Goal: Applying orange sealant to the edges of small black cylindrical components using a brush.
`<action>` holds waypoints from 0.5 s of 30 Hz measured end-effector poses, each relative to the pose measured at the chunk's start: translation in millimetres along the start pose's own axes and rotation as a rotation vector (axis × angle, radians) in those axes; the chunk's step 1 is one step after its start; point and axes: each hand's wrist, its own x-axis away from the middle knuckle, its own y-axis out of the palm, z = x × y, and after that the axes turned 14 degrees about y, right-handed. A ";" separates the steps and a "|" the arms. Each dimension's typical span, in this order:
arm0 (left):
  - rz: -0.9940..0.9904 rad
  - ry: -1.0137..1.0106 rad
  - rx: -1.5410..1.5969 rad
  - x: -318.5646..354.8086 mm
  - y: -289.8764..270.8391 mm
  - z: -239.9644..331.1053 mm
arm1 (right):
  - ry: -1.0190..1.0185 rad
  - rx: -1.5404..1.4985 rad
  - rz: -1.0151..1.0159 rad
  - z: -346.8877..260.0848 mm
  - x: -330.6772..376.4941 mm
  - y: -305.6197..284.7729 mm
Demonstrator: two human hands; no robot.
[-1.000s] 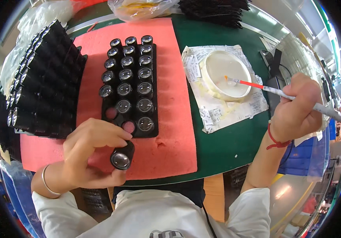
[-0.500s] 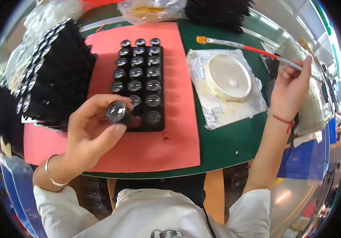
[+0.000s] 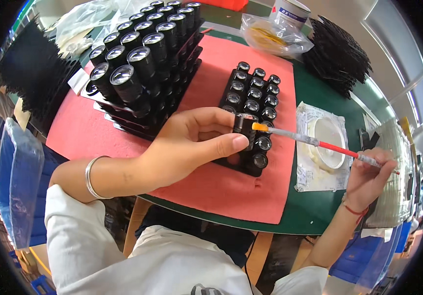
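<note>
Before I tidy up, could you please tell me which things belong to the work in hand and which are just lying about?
In use:
lens piece, in the left hand
brush, in the right hand
black tray of lens pieces
white dish, probably

Apparently lying about:
clear bag with yellow contents
white tub
jagged black stack at right

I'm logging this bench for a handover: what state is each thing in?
Lens cylinder: roughly upright, pinched by the left hand
Brush: gripped in the right hand, bristles at the lens cylinder, contact unclear
Black tray: partly filled, partly hidden
White dish: uncovered
Clear bag: holding something yellow
Pink mat: lying flat
</note>
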 end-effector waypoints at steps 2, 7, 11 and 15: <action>-0.006 0.016 0.018 0.5 -0.7 0.1 | -0.009 0.098 -0.006 -0.5 0.2 0.5; -0.018 0.001 0.006 0.1 -2.9 -0.4 | -0.024 0.172 -0.013 1.1 0.4 -3.1; -0.049 -0.008 0.000 1.3 -3.1 -0.4 | -0.041 0.274 -0.004 0.1 -0.3 -2.8; -0.070 0.020 -0.008 2.2 -4.4 -5.0 | -0.042 0.267 -0.017 -0.5 -1.2 -4.4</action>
